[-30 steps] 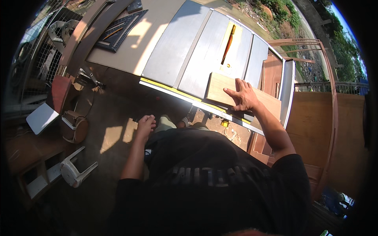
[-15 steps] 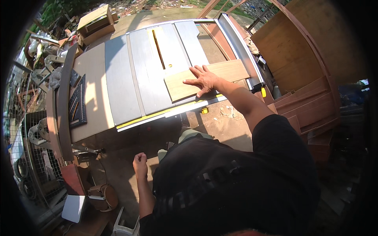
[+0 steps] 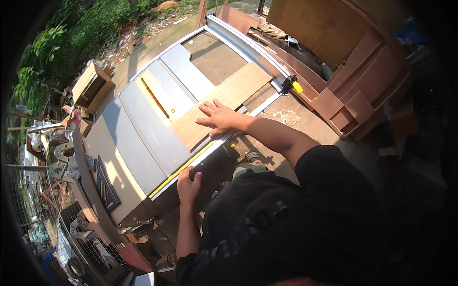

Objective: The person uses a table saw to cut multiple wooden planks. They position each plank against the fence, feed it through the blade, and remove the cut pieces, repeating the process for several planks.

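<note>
A pale tan rectangular wooden board (image 3: 222, 105) lies on a grey metal table-saw top (image 3: 143, 138) with a yellow insert plate (image 3: 155, 95) and yellow front rail (image 3: 179, 170), beside reddish-brown plywood panels (image 3: 353, 62) and a black-sleeved arm (image 3: 329, 190).

A single head-worn fisheye view is looking steeply down from above the person's shoulders onto the table saw (image 3: 157, 128), which is running diagonally across the frame, close below. Straight edges are bending toward the rim; beyond the saw, greenery is showing upper left.
</note>
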